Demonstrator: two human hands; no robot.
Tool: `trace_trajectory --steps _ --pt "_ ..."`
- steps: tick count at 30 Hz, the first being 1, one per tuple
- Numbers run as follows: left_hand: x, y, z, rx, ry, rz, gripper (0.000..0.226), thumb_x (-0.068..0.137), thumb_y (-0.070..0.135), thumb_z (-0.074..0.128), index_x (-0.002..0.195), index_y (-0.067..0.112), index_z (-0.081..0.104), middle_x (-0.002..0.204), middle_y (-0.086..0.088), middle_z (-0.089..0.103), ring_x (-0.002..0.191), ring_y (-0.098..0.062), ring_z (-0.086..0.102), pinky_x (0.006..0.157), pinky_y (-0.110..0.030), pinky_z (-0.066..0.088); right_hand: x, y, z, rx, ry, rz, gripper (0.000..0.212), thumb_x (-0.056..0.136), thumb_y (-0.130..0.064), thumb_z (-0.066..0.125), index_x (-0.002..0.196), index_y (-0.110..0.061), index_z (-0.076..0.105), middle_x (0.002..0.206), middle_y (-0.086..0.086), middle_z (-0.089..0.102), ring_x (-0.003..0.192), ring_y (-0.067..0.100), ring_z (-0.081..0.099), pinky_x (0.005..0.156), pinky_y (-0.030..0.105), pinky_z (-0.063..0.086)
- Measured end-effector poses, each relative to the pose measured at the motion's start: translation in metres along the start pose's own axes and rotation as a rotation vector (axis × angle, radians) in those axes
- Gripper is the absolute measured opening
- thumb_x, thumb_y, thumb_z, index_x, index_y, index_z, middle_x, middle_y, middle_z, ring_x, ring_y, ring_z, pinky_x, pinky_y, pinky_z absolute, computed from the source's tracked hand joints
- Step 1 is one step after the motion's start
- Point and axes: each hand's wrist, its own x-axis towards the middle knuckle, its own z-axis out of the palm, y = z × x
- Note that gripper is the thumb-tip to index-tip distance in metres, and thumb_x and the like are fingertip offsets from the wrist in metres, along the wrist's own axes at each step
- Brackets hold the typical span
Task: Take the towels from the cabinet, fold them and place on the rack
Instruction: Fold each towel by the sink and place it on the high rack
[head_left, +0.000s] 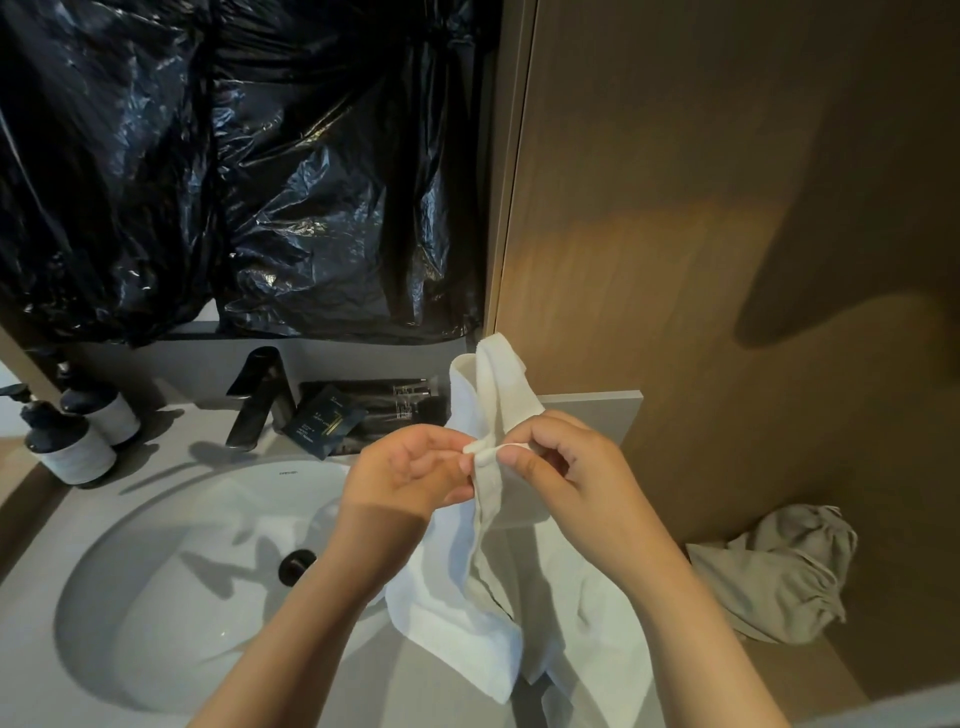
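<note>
A white towel (470, 613) is held up over the right side of the sink (104, 571), caught between both hands just above the sink's right rim. The left hand (410, 473) comes in from the sink side, and its fingers (447, 470) are curled in, pinching a rolled edge of the cloth. The right hand (566, 457) meets it from the side away from the sink, with its fingers (524, 457) bent and gripping the same edge, so the two hands almost touch. One part of the towel stands up above the hands beyond the sink's far right corner. The rest hangs down in loose folds across the sink's right rim and the grey tabletop (592, 402); whether the lower end rests on anything cannot be told. Behind the sink stands a dark faucet (260, 395), with a black drain plug (296, 564) in the bowl below it. Two pump bottles (72, 441) stand at the sink's far left. A dark sachet (324, 423) leans on a black tray (395, 410) behind the sink's right side. Black plastic sheeting (234, 156) hangs above the sink, and a crumpled grey cloth (779, 577) lies well to the sink's right.
</note>
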Motion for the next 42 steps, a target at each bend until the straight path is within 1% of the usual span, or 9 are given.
trace_trajectory --steps 6,10,15,23,25,28,33,36,42 --pt "0.000 0.000 0.000 -0.009 -0.016 -0.007 0.007 0.087 0.003 0.066 0.090 0.008 0.071 0.084 -0.009 0.075 0.077 -0.023 0.073 0.068 -0.024 0.058 0.002 0.004 0.004 -0.029 0.009 0.021 0.013 0.094 -0.030 0.061 0.084 -0.029 0.068 0.081 -0.009 0.059 0.075 0.013 0.054 0.065 0.029 0.046" --pt "0.000 -0.001 -0.001 0.033 -0.022 -0.012 0.007 0.088 0.012 0.066 0.093 0.010 0.071 0.087 -0.006 0.075 0.083 -0.022 0.073 0.075 -0.029 0.060 0.002 0.006 0.006 -0.038 0.023 0.022 0.013 0.094 -0.031 0.060 0.083 -0.028 0.067 0.080 -0.010 0.058 0.075 0.012 0.054 0.063 0.025 0.045" --pt "-0.002 -0.002 0.000 0.082 -0.021 -0.011 0.021 0.081 0.012 0.074 0.101 0.016 0.071 0.090 0.000 0.076 0.086 -0.016 0.073 0.082 -0.030 0.059 0.004 0.009 0.009 -0.031 0.029 0.034 0.013 0.094 -0.031 0.061 0.083 -0.027 0.067 0.082 -0.009 0.060 0.079 0.014 0.056 0.068 0.032 0.050" --pt "0.002 -0.001 -0.002 0.156 0.000 0.136 0.017 0.087 0.006 0.068 0.098 0.017 0.073 0.089 0.000 0.076 0.086 -0.017 0.072 0.080 -0.029 0.058 0.004 0.011 0.005 -0.016 0.025 0.009 0.013 0.092 -0.033 0.065 0.080 -0.028 0.068 0.077 -0.010 0.059 0.065 0.008 0.051 0.059 0.024 0.042" --pt "0.007 0.002 -0.007 0.141 0.039 0.165 0.017 0.087 0.004 0.068 0.098 0.016 0.073 0.089 -0.002 0.076 0.084 -0.017 0.072 0.077 -0.027 0.058 0.005 0.013 -0.002 -0.032 0.029 0.017 0.016 0.090 -0.036 0.067 0.077 -0.027 0.067 0.071 -0.015 0.058 0.060 0.005 0.047 0.055 0.016 0.035" --pt "0.020 0.009 -0.016 0.134 0.120 0.192 0.016 0.086 0.006 0.068 0.097 0.016 0.073 0.089 -0.003 0.076 0.083 -0.018 0.072 0.076 -0.028 0.057 0.006 0.016 -0.012 -0.030 0.034 0.016 0.022 0.089 -0.040 0.067 0.073 -0.025 0.066 0.060 -0.018 0.054 0.053 0.004 0.043 0.052 0.013 0.032" --pt "0.046 0.028 -0.030 0.222 0.223 0.268 0.019 0.086 0.009 0.067 0.094 0.025 0.072 0.087 0.005 0.075 0.081 -0.010 0.072 0.072 -0.020 0.057 0.014 0.016 -0.025 -0.012 -0.002 -0.016 0.030 0.090 -0.043 0.065 0.069 -0.021 0.062 0.057 -0.009 0.049 0.053 0.005 0.037 0.051 0.020 0.029" --pt "0.067 0.040 -0.043 0.314 0.329 0.287 0.019 0.086 0.014 0.065 0.099 0.025 0.072 0.087 0.006 0.074 0.082 -0.009 0.070 0.077 -0.029 0.058 0.019 0.016 -0.038 -0.068 -0.036 -0.044 0.035 0.090 -0.046 0.062 0.068 -0.019 0.062 0.064 0.004 0.056 0.056 0.007 0.041 0.056 0.027 0.033" --pt "0.097 0.057 -0.047 0.430 0.396 0.316 0.013 0.086 0.024 0.065 0.097 0.030 0.070 0.084 0.013 0.071 0.080 -0.005 0.067 0.078 -0.025 0.055 0.030 0.020 -0.061 -0.140 0.003 -0.103 0.044 0.092 -0.048 0.058 0.063 -0.017 0.054 0.062 0.004 0.051 0.058 0.021 0.045 0.056 0.030 0.034"
